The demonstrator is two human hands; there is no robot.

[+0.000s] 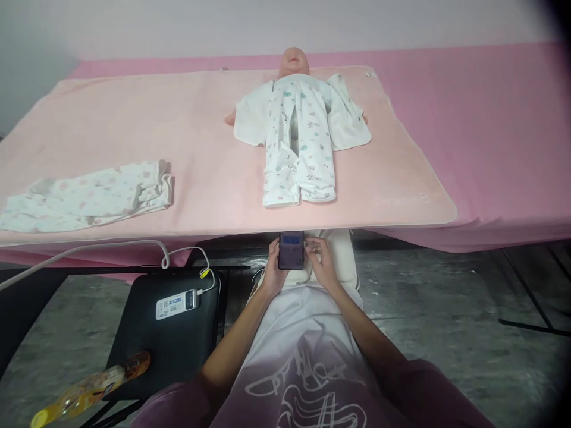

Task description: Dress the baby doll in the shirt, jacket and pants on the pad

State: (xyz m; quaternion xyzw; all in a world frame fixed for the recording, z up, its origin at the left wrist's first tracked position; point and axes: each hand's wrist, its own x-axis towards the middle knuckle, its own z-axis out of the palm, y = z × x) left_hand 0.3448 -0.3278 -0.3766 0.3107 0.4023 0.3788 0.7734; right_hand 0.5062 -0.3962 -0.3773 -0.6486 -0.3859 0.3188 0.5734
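The left hand (273,273) grasps a phone (291,252) before the surface (482,125); the right hand (325,261) curls its fingers beside it, contact unclear. The far doll (293,61) is already dressed, its outfit (307,131) partly open.

Illumination is diffuse and moderately bright across the pale pink fabric mat (209,154), with faint, soft-edged shadows around the white printed cloth garment (312,134); the grey streaked floor (423,297) is dimmer. Dark vignetting obscures the far-right and near-right corners. Screen detail on the black rectangular phone (291,255) is illegible.
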